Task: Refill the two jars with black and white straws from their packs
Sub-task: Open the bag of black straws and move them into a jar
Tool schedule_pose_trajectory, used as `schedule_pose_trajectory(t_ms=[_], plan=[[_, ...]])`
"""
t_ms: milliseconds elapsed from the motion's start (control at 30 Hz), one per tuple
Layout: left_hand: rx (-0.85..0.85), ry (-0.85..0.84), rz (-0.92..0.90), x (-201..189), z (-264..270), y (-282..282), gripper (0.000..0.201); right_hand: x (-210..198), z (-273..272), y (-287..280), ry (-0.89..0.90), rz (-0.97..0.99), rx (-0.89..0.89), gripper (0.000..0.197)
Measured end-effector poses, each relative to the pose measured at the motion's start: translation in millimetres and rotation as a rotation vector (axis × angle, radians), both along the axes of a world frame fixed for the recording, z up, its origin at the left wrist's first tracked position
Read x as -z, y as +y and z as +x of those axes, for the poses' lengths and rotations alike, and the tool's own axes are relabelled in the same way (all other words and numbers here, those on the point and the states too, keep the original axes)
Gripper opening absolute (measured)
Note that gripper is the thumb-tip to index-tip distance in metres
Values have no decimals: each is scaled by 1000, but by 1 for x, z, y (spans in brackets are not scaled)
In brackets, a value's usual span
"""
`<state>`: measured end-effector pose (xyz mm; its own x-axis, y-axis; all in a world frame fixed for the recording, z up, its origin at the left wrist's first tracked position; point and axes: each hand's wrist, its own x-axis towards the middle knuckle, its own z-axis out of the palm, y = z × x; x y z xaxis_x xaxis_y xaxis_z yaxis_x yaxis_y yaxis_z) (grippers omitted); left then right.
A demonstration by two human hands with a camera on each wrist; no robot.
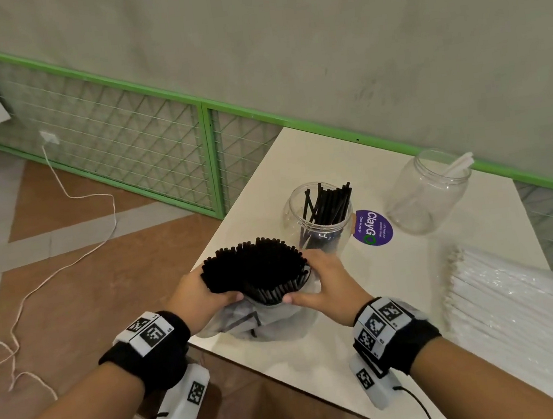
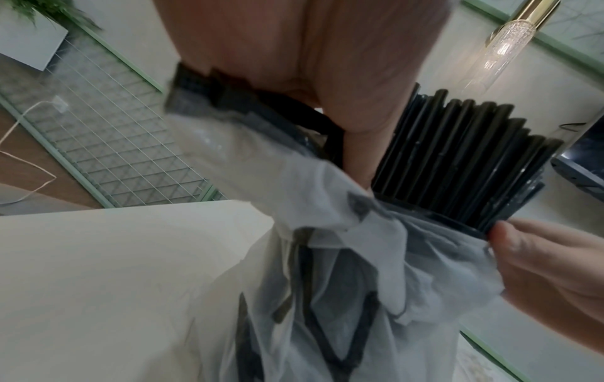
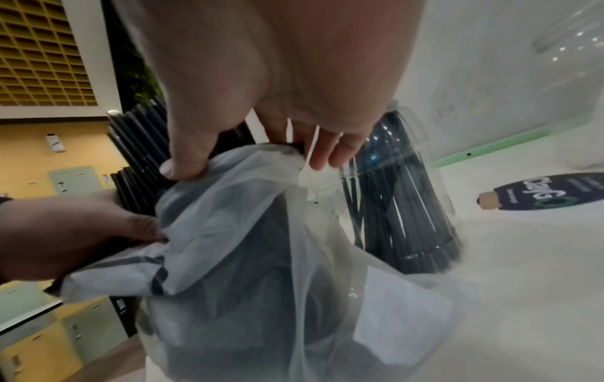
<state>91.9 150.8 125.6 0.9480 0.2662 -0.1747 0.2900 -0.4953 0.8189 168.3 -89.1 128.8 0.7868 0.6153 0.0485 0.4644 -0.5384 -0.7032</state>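
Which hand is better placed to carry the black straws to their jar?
Right, probably. Both hands grip the black straw bundle, but the right hand is nearer the black-straw jar; the left hand is farther.

- Black straws (image 1: 254,268) in a translucent whitish pack (image 1: 273,316) with dark printing.
- Clear jar (image 1: 317,220) holding black straws; clear second jar (image 1: 428,192) with one white straw (image 1: 459,163).
- White straws in a clear pack (image 1: 510,306) along the right edge of the white table (image 1: 395,264).
- Purple round sticker (image 1: 375,227), white lettering.
- Black wristbands (image 1: 161,357) carrying black-and-white square-patterned tags.
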Motion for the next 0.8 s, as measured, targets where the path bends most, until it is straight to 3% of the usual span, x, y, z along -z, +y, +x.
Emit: schedule_pose_trajectory(t_ms=[100,200,333,500,533,667,800], plan=[[10,-14,-13,1,-1,-2,43,-8,-4,4,-272,-45,65,83],[37,-50,-22,-3,0,-9,39,-16,-4,8,-423,34,83,66],[41,-58,-38,-6,1,-15,40,-22,-7,10,-121,148,112,54],[59,-22,-2,-2,1,-15,47,-11,-15,10,242,333,231,85],[62,-25,3,-2,1,-16,49,-7,-15,10,257,340,240,84],[86,-17,45,-5,3,-15,48,-2,-15,13,163,258,223,47],[75,-24,39,-4,3,-12,48,-7,-10,16,72,254,218,25]])
